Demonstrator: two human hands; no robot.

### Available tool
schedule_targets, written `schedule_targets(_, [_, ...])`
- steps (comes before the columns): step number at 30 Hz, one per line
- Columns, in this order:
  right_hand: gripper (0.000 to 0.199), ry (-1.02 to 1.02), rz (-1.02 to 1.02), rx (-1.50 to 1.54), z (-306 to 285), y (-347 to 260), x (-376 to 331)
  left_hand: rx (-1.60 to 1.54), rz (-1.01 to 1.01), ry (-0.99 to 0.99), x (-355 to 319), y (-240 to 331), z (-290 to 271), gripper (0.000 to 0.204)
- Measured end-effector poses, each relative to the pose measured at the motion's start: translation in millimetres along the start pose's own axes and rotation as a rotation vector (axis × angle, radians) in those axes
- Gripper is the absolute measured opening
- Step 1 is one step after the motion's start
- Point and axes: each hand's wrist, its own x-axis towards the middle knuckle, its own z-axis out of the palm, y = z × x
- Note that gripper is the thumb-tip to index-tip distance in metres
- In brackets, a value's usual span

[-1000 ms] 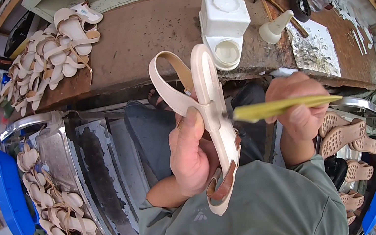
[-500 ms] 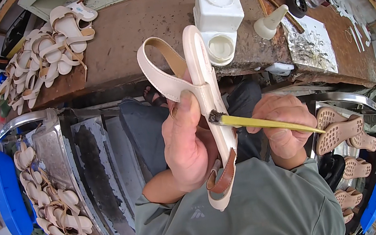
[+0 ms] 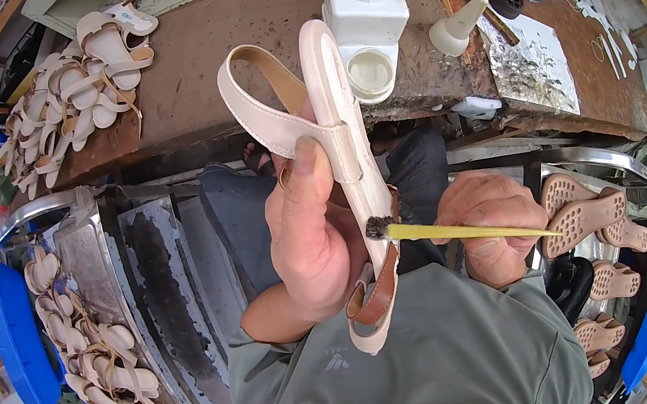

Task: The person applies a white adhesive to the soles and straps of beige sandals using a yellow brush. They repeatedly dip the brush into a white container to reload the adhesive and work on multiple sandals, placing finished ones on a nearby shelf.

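Observation:
A cream sandal (image 3: 323,56) stands on edge in my left hand (image 3: 304,227), whose thumb presses on the wide strap. Its forefoot strap loops out to the left, and a brown-lined heel strap hangs at the lower end. My right hand (image 3: 491,221) is closed around a slim yellow-green brush (image 3: 448,231). The brush's dark bristle tip touches the side edge of the sole, below the strap. Some fingers of my left hand are hidden behind the sandal.
On the brown bench beyond stand a white square container (image 3: 364,2) with a round cup and a pale nozzle bottle (image 3: 459,27). Sandals pile up at the bench's far left (image 3: 78,89) and on the left rack (image 3: 102,359). Studded soles (image 3: 578,215) lie at right.
The brush tip has slid down along the sole edge toward the heel strap. Sandal and left hand have shifted slightly up and left in the picture.

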Motion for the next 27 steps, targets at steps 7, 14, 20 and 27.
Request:
schedule_targets(7, [0.017,-0.074,-0.071,0.026,-8,1,3,0.055,-0.026,-0.025,0,1,1,0.047])
schedule_targets(14, [0.019,-0.168,-0.061,0.108,-18,5,18,0.172,-0.021,-0.041,0,7,9,0.055])
schedule_targets(20, [0.016,-0.057,0.029,0.16,-13,0,23,0.194,0.084,-0.091,0,9,7,0.054])
schedule_targets(27, [0.012,-0.04,0.043,0.125,-10,0,31,0.092,0.04,-0.068,-2,9,6,0.053])
